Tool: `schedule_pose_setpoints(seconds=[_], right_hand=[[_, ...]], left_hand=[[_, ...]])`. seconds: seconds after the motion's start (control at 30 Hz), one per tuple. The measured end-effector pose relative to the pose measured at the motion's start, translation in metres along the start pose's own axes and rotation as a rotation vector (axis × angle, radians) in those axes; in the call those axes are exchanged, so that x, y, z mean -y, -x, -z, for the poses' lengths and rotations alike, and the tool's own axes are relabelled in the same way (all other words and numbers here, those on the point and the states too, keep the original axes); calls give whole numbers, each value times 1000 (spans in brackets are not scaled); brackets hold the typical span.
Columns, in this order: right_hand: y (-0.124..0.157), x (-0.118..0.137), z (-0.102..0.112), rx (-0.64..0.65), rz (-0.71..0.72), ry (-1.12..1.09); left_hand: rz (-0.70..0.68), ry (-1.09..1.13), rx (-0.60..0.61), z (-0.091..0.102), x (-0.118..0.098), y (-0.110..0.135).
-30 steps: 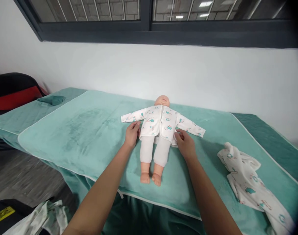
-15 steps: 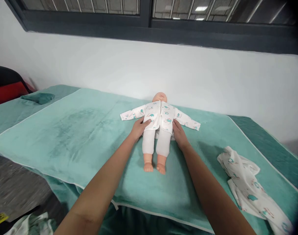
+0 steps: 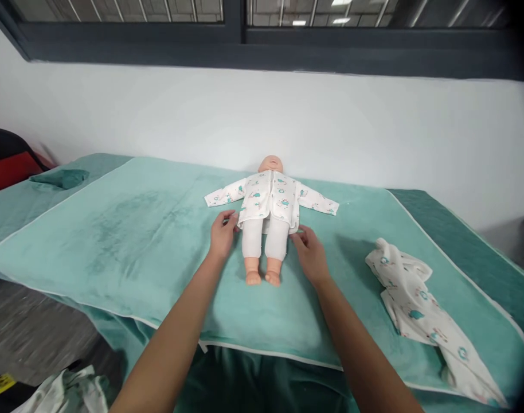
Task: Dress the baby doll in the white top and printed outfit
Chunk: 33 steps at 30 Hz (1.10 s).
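A peach-and-white doll (image 3: 275,236) lies on its back in a white printed fabric jacket (image 3: 262,198), on a pale-green plush mat (image 3: 159,229). Left hand (image 3: 223,234) and right hand (image 3: 310,252) curl at the jacket's lower sides; whether they pinch, I cannot tell.

The single view comes from the wearer's head, facing forward and steeply down across a bed covered in pale teal plush cloth (image 3: 137,229). It looks from beyond the foot end of a plastic doll in a white printed jacket (image 3: 257,206), which lies near mid-picture, well apart from the lens. Both bare hands (image 3: 223,235) (image 3: 310,252) sit mid-picture too, their forearms entering from the bottom edge. The wide view takes in a plain white wall (image 3: 159,115) and, cropped at the top, a dark grey window frame (image 3: 262,49) (its lower edge slopes slightly down rightward).
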State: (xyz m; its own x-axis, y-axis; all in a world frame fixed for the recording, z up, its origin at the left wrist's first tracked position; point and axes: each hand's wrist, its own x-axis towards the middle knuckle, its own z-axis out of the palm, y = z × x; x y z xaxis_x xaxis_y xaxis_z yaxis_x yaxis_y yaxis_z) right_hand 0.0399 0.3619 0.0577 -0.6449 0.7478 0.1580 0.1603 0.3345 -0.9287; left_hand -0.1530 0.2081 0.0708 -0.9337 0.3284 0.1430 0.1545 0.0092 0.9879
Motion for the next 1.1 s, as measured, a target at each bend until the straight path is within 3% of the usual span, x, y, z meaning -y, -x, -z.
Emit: schedule_pose_setpoints(seconds=[0.07, 0.13, 0.27, 0.33, 0.37, 0.43, 0.5, 0.63, 0.7, 0.8, 0.93, 1.1], right_hand=[[31, 3, 14, 52, 72, -16], [51, 5, 41, 97, 205, 115], [52, -4, 131, -141, 370, 542], [45, -18, 174, -258, 308, 801], [42, -27, 190, -297, 203, 922], [39, -43, 207, -228, -37, 1059], [38, -53, 203, -112, -108, 1100], [33, -32, 154, 50, 138, 837], [28, -3, 123, 112, 122, 579], [23, 49, 84, 159, -44, 147], [21, 117, 50, 241, -141, -516], [21, 173, 24, 282, -36, -830]], left_hand=[[-6, -14, 7, 11, -3, 14], [-29, -68, 81, 22, -6, 28], [-124, -247, 280, 33, -8, 42], [-146, -290, 287, 33, -7, 42], [-149, -302, 281, 32, -6, 42], [-147, -323, 279, 31, -6, 40], [-159, -343, 299, 30, -6, 40], [-203, -441, 381, 31, -9, 45], [-212, -484, 428, 32, -11, 48], [-185, -460, 519, 37, -17, 54], [-44, -333, 668, 44, -41, 74], [23, 118, 685, 43, -75, 111]])
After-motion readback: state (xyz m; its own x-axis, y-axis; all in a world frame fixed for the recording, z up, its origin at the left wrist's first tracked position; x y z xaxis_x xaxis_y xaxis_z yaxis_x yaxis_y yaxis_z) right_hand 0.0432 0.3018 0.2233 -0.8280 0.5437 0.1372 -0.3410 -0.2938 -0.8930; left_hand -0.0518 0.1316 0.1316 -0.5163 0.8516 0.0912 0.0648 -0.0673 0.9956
